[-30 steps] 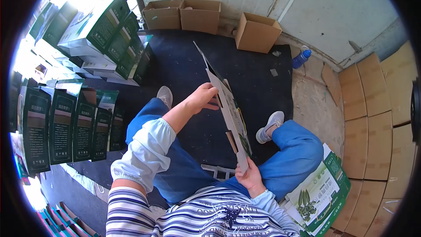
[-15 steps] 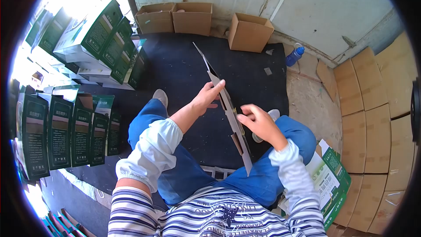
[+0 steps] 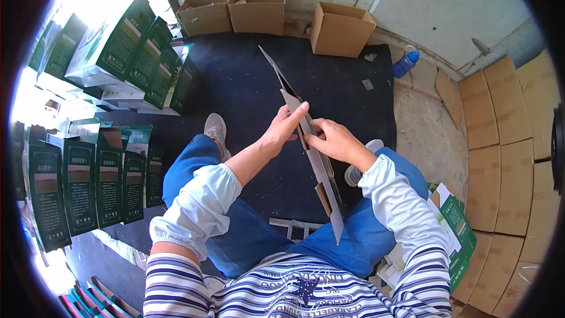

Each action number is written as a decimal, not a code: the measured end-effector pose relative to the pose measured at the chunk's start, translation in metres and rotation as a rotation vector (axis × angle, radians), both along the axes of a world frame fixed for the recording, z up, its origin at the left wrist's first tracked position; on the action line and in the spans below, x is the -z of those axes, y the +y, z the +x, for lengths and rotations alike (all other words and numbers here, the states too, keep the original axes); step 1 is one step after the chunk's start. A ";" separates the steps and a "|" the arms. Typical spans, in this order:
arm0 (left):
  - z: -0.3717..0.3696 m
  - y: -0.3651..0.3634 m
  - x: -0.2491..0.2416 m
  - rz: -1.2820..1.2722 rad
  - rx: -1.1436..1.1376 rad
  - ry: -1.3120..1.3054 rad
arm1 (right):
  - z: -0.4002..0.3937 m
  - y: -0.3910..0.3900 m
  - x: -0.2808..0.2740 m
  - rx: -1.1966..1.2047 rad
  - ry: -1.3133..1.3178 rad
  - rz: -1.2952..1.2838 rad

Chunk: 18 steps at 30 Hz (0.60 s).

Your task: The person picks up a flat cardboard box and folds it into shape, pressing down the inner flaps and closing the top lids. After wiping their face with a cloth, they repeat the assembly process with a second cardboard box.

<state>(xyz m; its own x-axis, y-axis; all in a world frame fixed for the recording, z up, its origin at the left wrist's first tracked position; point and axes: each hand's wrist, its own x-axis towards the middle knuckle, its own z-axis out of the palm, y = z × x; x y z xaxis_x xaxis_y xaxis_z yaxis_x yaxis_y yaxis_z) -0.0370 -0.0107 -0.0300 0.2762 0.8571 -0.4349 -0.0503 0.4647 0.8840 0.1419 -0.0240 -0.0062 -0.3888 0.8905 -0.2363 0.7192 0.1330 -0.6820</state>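
A flattened carton (image 3: 319,174) stands nearly edge-on between my knees, its grey-brown inner side towards the left and small flaps sticking out along its edge. My left hand (image 3: 282,126) grips its upper part, thumb over the edge and fingers on the left face. On the opposite side, my right hand (image 3: 338,142) has its fingers bent over the carton's edge, close to my left thumb. The carton's printed face is mostly turned out of sight. Its lower corner reaches my right thigh.
Green printed boxes (image 3: 79,182) stand in rows at left. Open brown boxes (image 3: 257,12) line the back wall, with a blue bottle (image 3: 406,63) at right. Stacked brown cartons (image 3: 484,185) form a wall on the right. Flat green-and-white cartons (image 3: 462,238) lie beside my right leg.
My right hand has moved up and left onto the carton's edge, nearer my left hand. The view has shifted slightly. My left hand keeps its grip.
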 end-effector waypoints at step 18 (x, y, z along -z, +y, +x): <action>-0.012 0.031 -0.006 -0.038 -0.021 0.252 | 0.032 0.036 -0.030 -0.007 -0.249 0.074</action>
